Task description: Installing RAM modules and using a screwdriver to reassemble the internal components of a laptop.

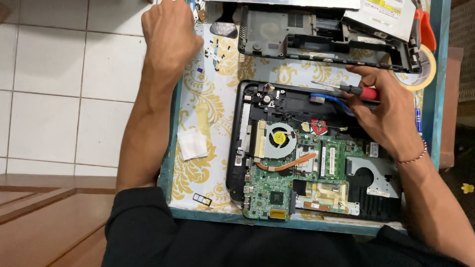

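Two hands: right hand [391, 116] fingers clamp red-handled screwdriver [346, 89] over green motherboard [292, 173]; left hand [168, 34] fingers curled, seemingly empty.

Counts on the desk [184, 123]

Two hands, left [169, 30] and right [383, 111]; one screwdriver [346, 89]; one opened laptop [316, 163] with one fan [280, 139]; one separate shell [326, 37]; one tape roll [426, 69]; one white pad [192, 144].

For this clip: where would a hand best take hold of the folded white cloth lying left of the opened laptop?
Probably by its left edge, coming from above: the white cloth lies flat on the patterned mat, apart from the laptop base, so pinching that free edge keeps fingers off the circuit board. Neither hand is near it.
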